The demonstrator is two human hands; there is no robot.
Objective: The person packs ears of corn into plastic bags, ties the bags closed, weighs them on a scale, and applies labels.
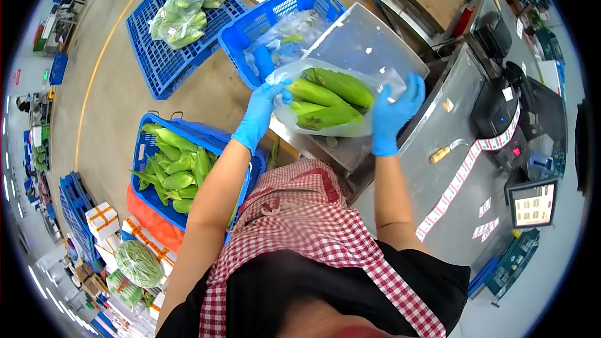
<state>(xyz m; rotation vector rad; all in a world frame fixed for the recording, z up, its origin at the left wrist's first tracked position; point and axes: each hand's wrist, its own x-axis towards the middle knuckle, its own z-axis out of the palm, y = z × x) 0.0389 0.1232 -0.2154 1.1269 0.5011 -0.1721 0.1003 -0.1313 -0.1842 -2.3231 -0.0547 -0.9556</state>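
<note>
A clear plastic bag [307, 126] with several green corn cobs [338, 91] in it lies over a metal plate [369, 40]. My left hand [263, 106], in a blue glove, pinches the bag's edge on the left side. On the right, my gloved right hand [395, 111] has its fingers spread beside the bag's open end; whether it touches the plastic is hard to tell. More corn in husks [178, 169] fills a blue crate [143, 150] at the lower left. Behind the bag stands another blue crate [235, 40] holding crumpled plastic.
Bagged green vegetables [181, 19] lie on a blue pallet [147, 66]. To the right, a metal table [438, 163] bears a curved knife [446, 151], a strip of labels [460, 181], a black printer [491, 109] and a small screen [532, 203]. White boxes [103, 220] stand at the lower left.
</note>
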